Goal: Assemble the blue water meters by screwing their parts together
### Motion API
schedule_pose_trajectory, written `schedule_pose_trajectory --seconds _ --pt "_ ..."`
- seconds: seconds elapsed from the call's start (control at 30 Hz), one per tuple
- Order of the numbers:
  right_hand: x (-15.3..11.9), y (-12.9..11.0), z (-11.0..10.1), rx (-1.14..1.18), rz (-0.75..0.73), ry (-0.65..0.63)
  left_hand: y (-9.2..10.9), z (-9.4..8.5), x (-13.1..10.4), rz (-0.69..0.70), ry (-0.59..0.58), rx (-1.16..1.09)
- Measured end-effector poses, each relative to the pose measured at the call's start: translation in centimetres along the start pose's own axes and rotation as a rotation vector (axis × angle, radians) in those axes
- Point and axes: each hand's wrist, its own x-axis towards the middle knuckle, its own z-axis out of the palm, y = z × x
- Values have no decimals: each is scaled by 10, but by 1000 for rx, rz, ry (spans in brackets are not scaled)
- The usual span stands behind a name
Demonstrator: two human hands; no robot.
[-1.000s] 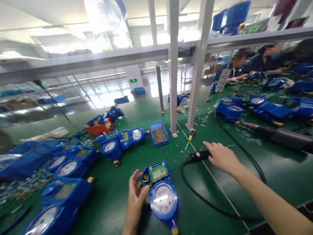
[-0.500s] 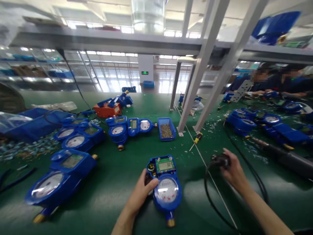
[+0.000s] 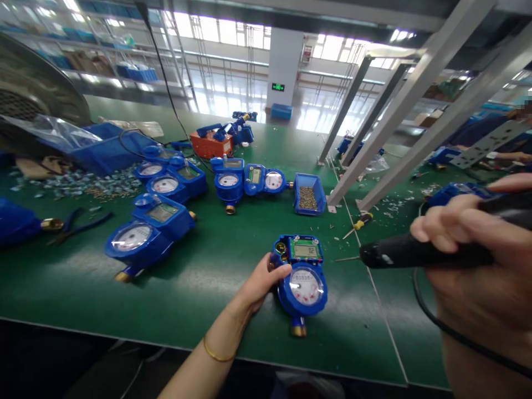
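Note:
My left hand (image 3: 266,282) grips the left side of a blue water meter (image 3: 305,285), thumb on its edge, on the green table. The meter's upper housing is uncovered, showing a circuit board with a small LCD (image 3: 306,250); its round dial faces up and a brass end points toward me. At the right, close to the camera, my right hand (image 3: 477,244) is wrapped around a black electric screwdriver (image 3: 424,252) with a cable. Its thin bit points left, above the table and apart from the meter.
A blue tray (image 3: 311,208) of small brass-coloured screws stands beyond the meter, near a yellow-handled screwdriver (image 3: 362,221). Several other blue meters (image 3: 155,233) lie leftward, along with pliers (image 3: 78,224). Metal posts (image 3: 399,116) rise at the right; another person's arm (image 3: 511,158) shows behind.
My right hand has come up and nearer the camera with the screwdriver, whose bit now shows pointing left. My left hand still holds the meter. The view has tilted down and shifted left.

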Motion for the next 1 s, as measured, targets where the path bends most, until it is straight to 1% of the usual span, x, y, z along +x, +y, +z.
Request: schedule_pose_trajectory --seconds 0.1,0.2,0.3,0.47,0.77,1.0 --pt "-10 7 26 59 -9 -68 0 1 1 3 5 -8" --pt "-16 13 38 57 -4 -146 0 1 2 4 3 -21" --pt "-17 17 40 45 34 -188 0 2 2 10 -4 -29" --pt "-19 22 40 22 46 -195 1 2 1 10 -22 -57" --pt "-17 16 55 -11 91 -286 2 3 0 31 -15 -60" --pt "-13 19 56 6 72 -266 0 3 1 26 -5 -45"
